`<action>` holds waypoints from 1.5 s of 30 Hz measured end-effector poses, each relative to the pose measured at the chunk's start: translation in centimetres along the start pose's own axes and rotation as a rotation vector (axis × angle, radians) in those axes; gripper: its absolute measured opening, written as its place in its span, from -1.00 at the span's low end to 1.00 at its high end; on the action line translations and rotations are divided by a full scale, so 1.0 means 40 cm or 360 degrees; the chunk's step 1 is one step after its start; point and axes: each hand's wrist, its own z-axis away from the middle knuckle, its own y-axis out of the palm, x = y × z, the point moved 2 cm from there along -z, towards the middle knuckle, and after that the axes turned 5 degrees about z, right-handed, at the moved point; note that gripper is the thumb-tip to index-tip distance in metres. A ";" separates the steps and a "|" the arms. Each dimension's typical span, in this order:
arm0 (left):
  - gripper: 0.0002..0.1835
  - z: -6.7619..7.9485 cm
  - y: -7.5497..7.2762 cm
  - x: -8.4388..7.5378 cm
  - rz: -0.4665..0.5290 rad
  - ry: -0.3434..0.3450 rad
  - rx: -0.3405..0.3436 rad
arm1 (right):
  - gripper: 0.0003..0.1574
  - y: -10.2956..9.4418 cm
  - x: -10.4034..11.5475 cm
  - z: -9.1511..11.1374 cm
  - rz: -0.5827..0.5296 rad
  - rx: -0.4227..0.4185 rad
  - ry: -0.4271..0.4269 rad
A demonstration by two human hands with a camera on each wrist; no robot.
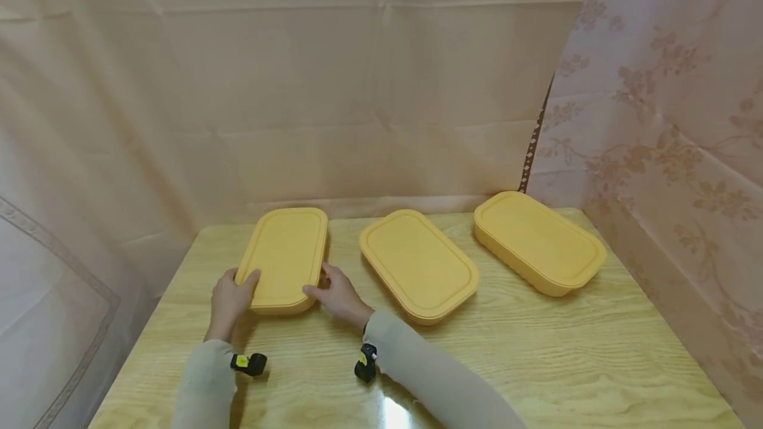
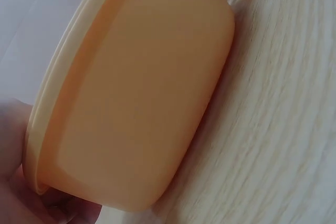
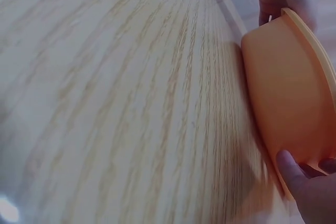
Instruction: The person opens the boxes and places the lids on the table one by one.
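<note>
A yellow lidded food container [image 1: 287, 250] with rounded corners is at the left of the table. On its left side, my left hand [image 1: 231, 298] grips the near corner, thumb over the lid's rim. Opposite, my right hand [image 1: 341, 296] holds the right side near the front, its thumb at the lid's edge. The left wrist view shows the container's smooth front wall [image 2: 139, 93] close up, with the undersides of the left fingers partly hidden behind it. Its base is close to the table; whether it touches cannot be told.
Two similar yellow containers stand on the wooden table [image 1: 536, 356]: one in the middle [image 1: 419, 262], turned at an angle, and one at the far right [image 1: 539, 240]. A beige cloth [image 1: 369, 85] hangs behind the table, and a flowered cloth [image 1: 673, 118] on the right.
</note>
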 end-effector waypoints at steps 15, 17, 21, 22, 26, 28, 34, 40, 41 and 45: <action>-0.15 0.007 0.002 0.028 0.0172 -0.0097 -0.0006 | -0.12 0.014 0.010 -0.013 -0.0023 0.0024 0.0161; -0.16 0.003 0.005 0.025 0.0176 -0.0090 -0.0008 | -0.13 0.010 0.012 -0.016 -0.0048 0.0022 0.0163; -0.17 0.000 0.006 0.019 0.0194 -0.0107 -0.0018 | -0.16 0.007 0.017 -0.020 -0.0071 0.0035 0.0159; -0.17 -0.001 0.006 0.017 0.0191 -0.0108 -0.0024 | -0.18 0.007 0.018 -0.021 -0.0083 0.0044 0.0157; -0.19 -0.008 0.006 0.006 0.0174 -0.0081 -0.0024 | -0.18 0.000 0.020 -0.024 -0.0074 0.0032 0.0166; -0.18 -0.011 0.008 -0.002 0.0162 -0.0059 -0.0008 | -0.16 -0.007 0.019 -0.024 -0.0064 0.0014 0.0184; -0.18 -0.016 0.017 -0.015 0.0140 -0.0076 0.0026 | -0.19 -0.018 0.012 -0.024 -0.0064 0.0016 0.0180; -0.20 -0.009 0.019 -0.019 0.0198 -0.0043 -0.0041 | -0.22 -0.013 0.015 -0.013 -0.0012 -0.0050 0.0169; -0.21 -0.007 0.019 -0.020 0.0198 -0.0024 -0.0071 | -0.22 -0.010 0.015 -0.009 0.0010 -0.0061 0.0169; -0.32 0.003 0.016 -0.022 0.0082 0.0121 -0.0179 | -0.22 0.004 0.016 0.006 0.0090 -0.0075 0.0188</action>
